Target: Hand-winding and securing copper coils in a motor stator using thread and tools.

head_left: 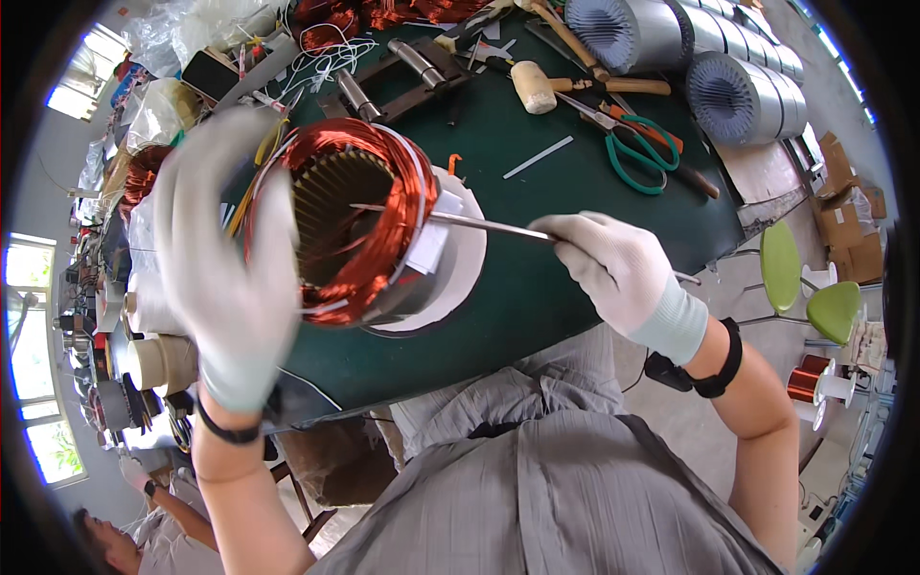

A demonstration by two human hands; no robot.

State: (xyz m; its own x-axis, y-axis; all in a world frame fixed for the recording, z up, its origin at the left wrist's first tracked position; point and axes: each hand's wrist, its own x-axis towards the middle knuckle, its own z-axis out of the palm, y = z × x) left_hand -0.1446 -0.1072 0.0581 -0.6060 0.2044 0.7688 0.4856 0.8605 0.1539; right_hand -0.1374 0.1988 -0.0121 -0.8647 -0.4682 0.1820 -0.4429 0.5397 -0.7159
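A motor stator [407, 196] with red copper windings lies on the green tabletop, its slotted bore facing me. My right hand [618, 273], in a white glove, is closed round a thin metal rod [489, 226]. The rod's pointed end reaches across the winding's right rim and over the bore. White insulating paper [436, 235] lies against the winding where the rod crosses it. My left hand [225, 259], gloved too and blurred by motion, is at the stator's left side. Its fingers look stretched out with the thumb apart, and I see nothing held in it.
Behind the stator stand a metal fixture [393, 81] with two rollers and a mallet [534, 88]. Green-handled scissors [637, 153] lie to the right, below several bare stator cores [747, 96]. White spools [158, 364] crowd the left edge. Another person's hand [134, 471] shows at lower left.
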